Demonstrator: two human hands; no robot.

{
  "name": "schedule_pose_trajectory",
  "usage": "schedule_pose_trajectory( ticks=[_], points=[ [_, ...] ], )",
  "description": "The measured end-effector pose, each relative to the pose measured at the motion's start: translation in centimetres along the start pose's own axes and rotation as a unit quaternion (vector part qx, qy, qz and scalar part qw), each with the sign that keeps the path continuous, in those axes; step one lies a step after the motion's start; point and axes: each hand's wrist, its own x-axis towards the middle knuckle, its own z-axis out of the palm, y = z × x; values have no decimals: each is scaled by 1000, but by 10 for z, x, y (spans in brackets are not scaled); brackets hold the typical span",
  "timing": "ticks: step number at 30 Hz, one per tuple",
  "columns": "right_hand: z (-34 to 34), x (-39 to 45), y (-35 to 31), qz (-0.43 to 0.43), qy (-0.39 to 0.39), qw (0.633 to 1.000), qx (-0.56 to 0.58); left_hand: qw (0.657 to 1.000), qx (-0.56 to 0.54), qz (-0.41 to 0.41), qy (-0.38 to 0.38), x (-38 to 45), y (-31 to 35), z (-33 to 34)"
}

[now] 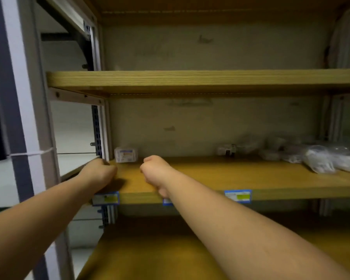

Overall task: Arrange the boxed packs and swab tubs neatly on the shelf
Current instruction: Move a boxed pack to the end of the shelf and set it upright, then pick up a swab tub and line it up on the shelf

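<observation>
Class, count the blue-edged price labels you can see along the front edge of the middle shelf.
3. One label sits at the left end under the left hand; one is mostly hidden behind the right forearm; one sits further right. The forearm may hide others.

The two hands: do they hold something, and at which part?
No object shows in the left hand or right hand; both are curled shut, so it cannot be told.
</observation>
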Motion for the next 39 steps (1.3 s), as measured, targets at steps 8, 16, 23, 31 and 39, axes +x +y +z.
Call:
schedule_pose_trajectory(
  ticks=[8, 16, 23, 31, 39],
  points=[
    [-123, -59, 15, -58, 109, 992, -39, 991, 14, 128, -36, -89, 50, 39],
    [-167, -53, 66, 10, 141, 989, -35, 976, 174, 129, -38, -87, 44, 70],
    [-162, -53, 63, 9, 172, 985, -28, 952, 267, 145, -46, -82, 48, 79],
    [-222, -88, 67, -20, 204, 977, 52, 979, 162, 110, -49, -104, 103, 116],
    [-316, -49, 115, -33, 126, 991, -7, 979, -174, 79, -71, -141, 196, 235]
  ],
)
